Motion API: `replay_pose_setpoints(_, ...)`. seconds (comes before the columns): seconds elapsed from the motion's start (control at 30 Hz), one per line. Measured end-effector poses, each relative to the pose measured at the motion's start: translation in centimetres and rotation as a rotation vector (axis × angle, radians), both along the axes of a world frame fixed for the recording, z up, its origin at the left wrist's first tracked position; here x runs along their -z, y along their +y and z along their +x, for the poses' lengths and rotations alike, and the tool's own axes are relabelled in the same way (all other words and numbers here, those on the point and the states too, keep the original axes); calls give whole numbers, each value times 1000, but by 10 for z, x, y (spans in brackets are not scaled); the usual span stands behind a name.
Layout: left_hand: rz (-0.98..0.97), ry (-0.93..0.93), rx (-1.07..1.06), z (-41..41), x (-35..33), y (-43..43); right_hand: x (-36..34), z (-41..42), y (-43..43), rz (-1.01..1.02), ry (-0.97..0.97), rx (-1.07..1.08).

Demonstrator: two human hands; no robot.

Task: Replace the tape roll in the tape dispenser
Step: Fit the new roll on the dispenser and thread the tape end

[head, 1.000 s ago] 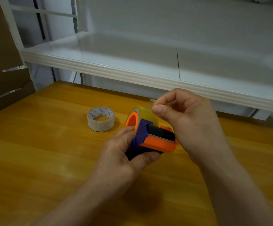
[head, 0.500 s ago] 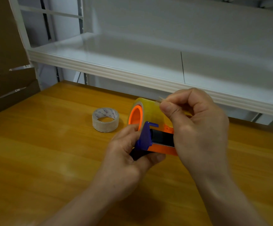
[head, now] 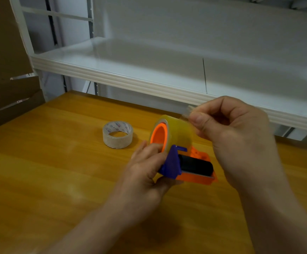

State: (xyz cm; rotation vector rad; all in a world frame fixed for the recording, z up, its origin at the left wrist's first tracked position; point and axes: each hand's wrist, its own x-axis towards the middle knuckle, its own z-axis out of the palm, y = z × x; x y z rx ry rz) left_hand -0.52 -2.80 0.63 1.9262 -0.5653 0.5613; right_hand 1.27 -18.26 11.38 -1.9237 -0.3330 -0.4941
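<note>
Left hand (head: 147, 167) grips tape dispenser (head: 183, 165); right hand (head: 235, 132) pinches loose tape end (head: 190, 109) off mounted roll (head: 178, 133). Spare roll (head: 117, 134) on table (head: 39, 162).

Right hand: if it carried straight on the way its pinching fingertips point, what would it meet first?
Probably the top of the yellowish tape roll on the tape dispenser, just beyond the right hand, which pinches the tape end. Depth is unclear; it might pass above and reach the shelf edge.

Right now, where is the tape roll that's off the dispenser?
In the head view, the loose tape roll lies flat on the wooden table, left of the tape dispenser and the left hand, touching neither.
</note>
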Motion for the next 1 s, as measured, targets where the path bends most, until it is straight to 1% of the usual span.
replay_pose_setpoints(0.17, -94, 20, -31, -2, -6, 0, 9, -10, 17, 8, -45, 16)
replay_pose_setpoints(0.23, -78, 26, -48, -2, -7, -1, 14, -11, 22, 32, -81, 33)
replay_pose_setpoints(0.4, 30, -9, -119, -1, -4, 5, 21, -13, 27, 65, -179, 56)
replay_pose_setpoints(0.5, 46, -1, -136, 0, -2, 8, 22, -15, 29, 102, -253, 27)
replay_pose_setpoints(0.6, 46, 10, -151, -1, -2, 9, 23, -16, 31, 172, -280, -16)
replay_pose_setpoints(0.67, 47, 11, -151, -1, -1, 9, 23, -16, 31, 185, -310, -20)
replay_pose_setpoints(0.9, 19, -31, -145, 1, 0, 8, 23, -18, 32, 150, -452, 44)
replay_pose_setpoints(1.0, -9, -2, -110, -1, -2, 6, 20, -20, 32, 116, -488, 67)
